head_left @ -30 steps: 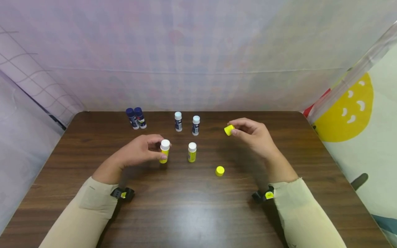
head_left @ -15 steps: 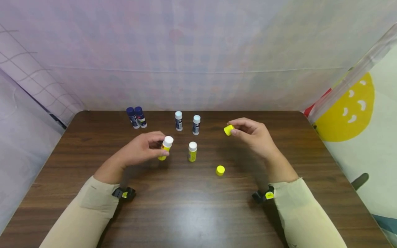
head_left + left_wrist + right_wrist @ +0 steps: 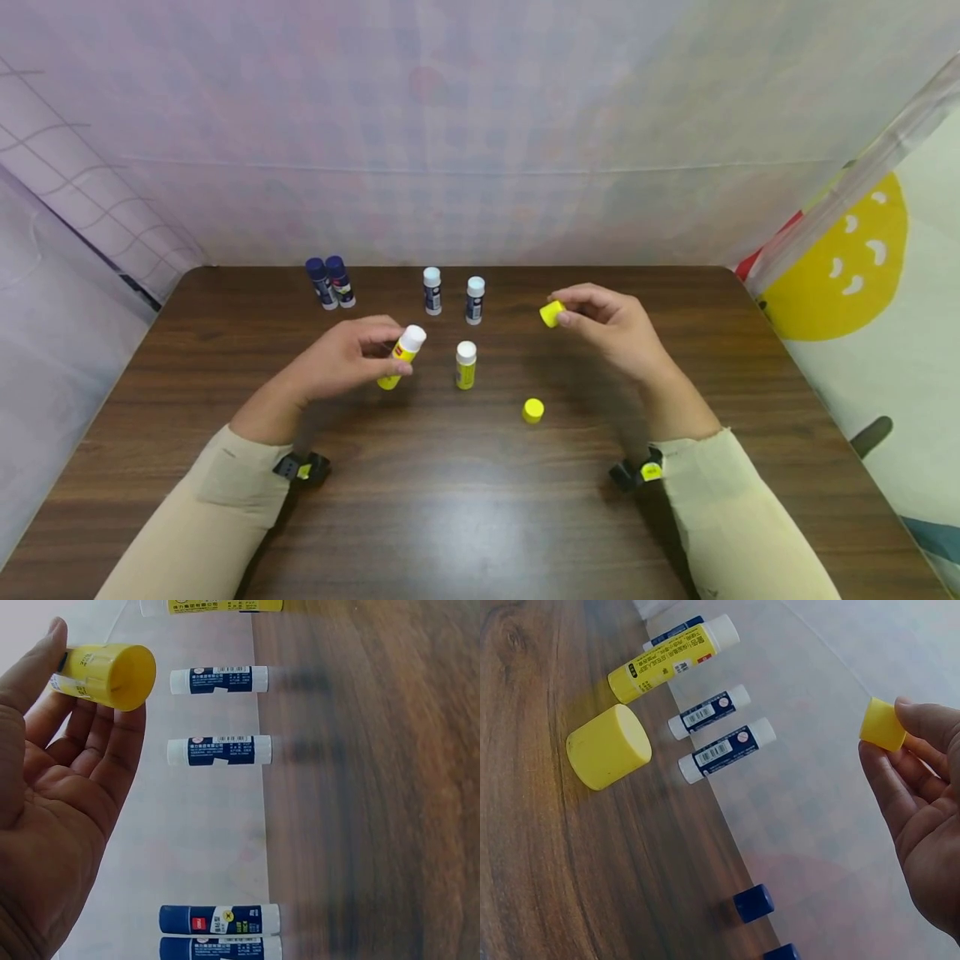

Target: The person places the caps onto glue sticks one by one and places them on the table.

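My left hand (image 3: 337, 362) holds a yellow glue stick (image 3: 404, 357) between thumb and fingers, just above the table. It tilts with its white top up and to the right; its yellow base (image 3: 133, 677) faces the left wrist camera. To its right stands a second yellow glue stick (image 3: 466, 367), upright with a white top. Further right, my right hand (image 3: 617, 329) pinches a yellow cap (image 3: 551, 314) above the table, also seen in the right wrist view between thumb and fingertips (image 3: 872, 754). Another yellow cap (image 3: 533, 411) rests on the table, nearer me.
Two blue glue sticks with white tops (image 3: 432, 292) (image 3: 475, 301) stand apart at the back. Two with dark blue caps (image 3: 322, 284) (image 3: 341, 282) stand together at back left. Two blue caps (image 3: 753, 903) (image 3: 782, 952) show in the right wrist view. A curtain hangs behind the wooden table (image 3: 450, 492).
My left hand has tipped the yellow glue stick from nearly upright to a slant, its white top swinging rightward and up. The right hand with its cap has barely moved.
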`<state>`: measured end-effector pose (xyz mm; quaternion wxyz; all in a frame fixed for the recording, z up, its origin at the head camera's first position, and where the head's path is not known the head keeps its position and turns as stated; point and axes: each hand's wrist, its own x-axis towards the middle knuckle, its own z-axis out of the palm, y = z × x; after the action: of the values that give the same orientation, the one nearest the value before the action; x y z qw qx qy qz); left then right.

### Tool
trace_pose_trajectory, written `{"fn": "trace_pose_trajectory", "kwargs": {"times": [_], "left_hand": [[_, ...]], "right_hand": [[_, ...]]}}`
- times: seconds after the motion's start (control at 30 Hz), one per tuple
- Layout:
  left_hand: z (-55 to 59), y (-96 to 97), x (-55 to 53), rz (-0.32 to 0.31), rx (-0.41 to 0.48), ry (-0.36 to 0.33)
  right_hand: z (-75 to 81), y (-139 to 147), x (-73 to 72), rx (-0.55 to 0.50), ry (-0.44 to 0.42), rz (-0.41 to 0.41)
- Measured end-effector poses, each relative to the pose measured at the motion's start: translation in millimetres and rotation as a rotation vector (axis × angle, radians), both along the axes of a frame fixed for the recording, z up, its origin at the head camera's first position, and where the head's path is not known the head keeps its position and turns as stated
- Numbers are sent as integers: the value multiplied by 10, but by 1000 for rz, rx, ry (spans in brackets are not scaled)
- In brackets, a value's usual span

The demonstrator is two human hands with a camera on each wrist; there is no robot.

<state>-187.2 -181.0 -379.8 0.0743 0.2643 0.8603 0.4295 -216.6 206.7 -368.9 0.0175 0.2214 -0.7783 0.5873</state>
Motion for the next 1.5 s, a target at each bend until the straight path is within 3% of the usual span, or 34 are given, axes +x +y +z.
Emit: {"fn": "trace_pose_trajectory", "kwargs": {"times": [0.33,1.5], "left_hand": [[2,18,15,16,54,-41],[27,104,60,-21,125,10]], "right_hand": [[18,-16,19,-12,-7,9],[87,-110,105,-16,31,35]]}}
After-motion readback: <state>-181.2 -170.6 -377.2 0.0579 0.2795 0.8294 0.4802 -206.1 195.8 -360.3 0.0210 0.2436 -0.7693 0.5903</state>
